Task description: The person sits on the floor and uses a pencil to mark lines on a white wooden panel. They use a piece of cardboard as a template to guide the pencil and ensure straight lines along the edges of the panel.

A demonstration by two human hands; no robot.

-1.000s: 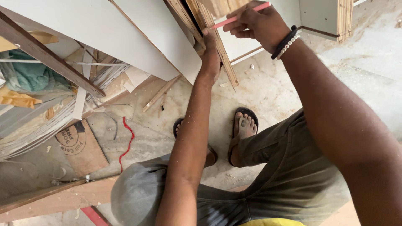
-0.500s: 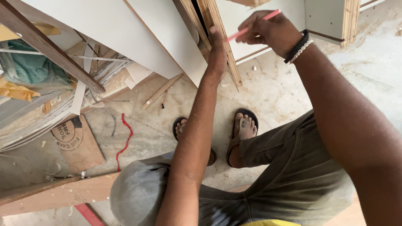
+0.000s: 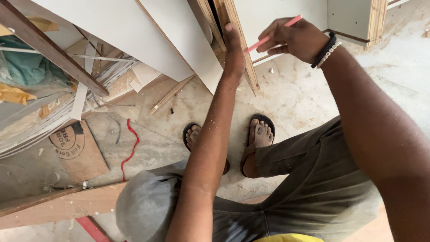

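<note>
Pink pencil (image 3: 273, 33), upper centre of frame, pinched in the fingers of the right hand (image 3: 293, 39); long axis slants from upper right down to lower left, tip aimed at the plywood board edge (image 3: 239, 49). Left hand (image 3: 234, 51) lies just left of the tip, fingers flat and pressed on that edge, nothing gripped. White laminate panels (image 3: 134, 36) lean at upper left.
</note>
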